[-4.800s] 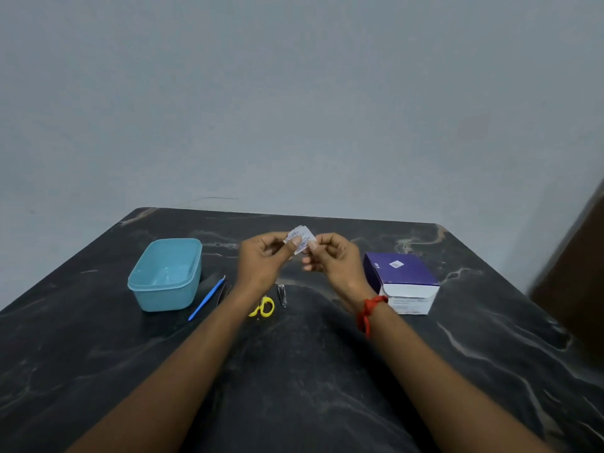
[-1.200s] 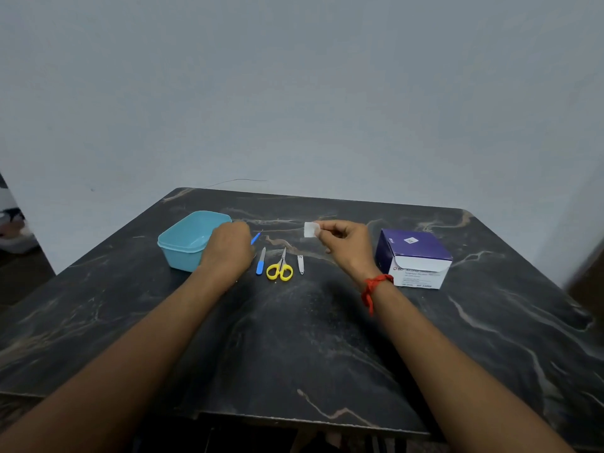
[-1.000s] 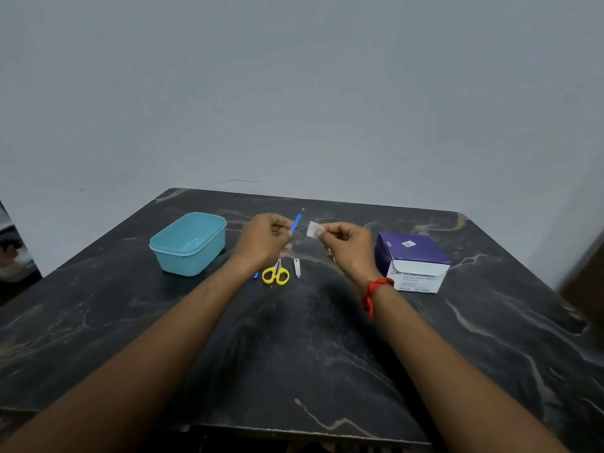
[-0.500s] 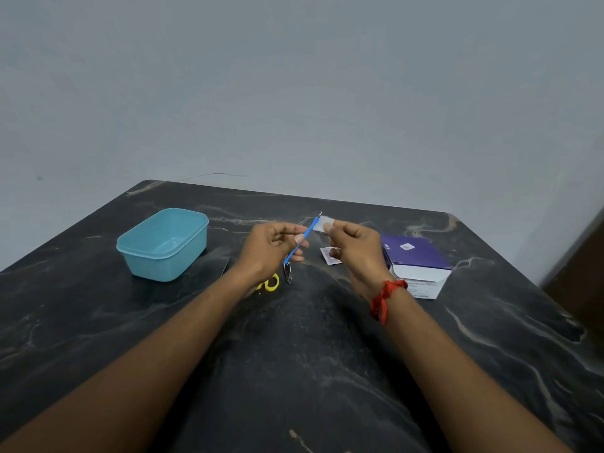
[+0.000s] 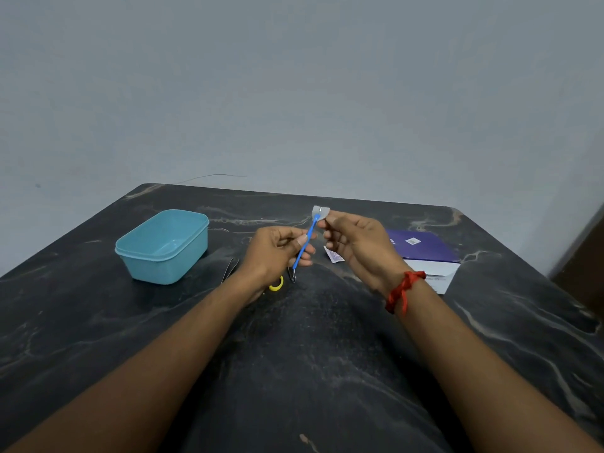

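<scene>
L hand [image 5: 277, 250] pinches blue tool [image 5: 304, 245], R hand [image 5: 354, 243] white pad [image 5: 320, 212]

Tilted blue stick [image 5: 311, 227] against white pad [image 5: 319, 210]

You face a black, pale-veined marble counter [image 5: 98, 322] before a plain grey wall [image 5: 294, 93]; a dark brown panel [image 5: 588, 263] stands past its right edge.

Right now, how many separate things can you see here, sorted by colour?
Teal: 1, tub
Blue: 1, stick, pinched by the left hand
White: 2, pad pinched by the right hand, wrapper
Yellow: 1, scissors handle
Purple: 1, box
Metal: 2, tweezers, small tool
Total: 8; the hands may hide more.
</scene>
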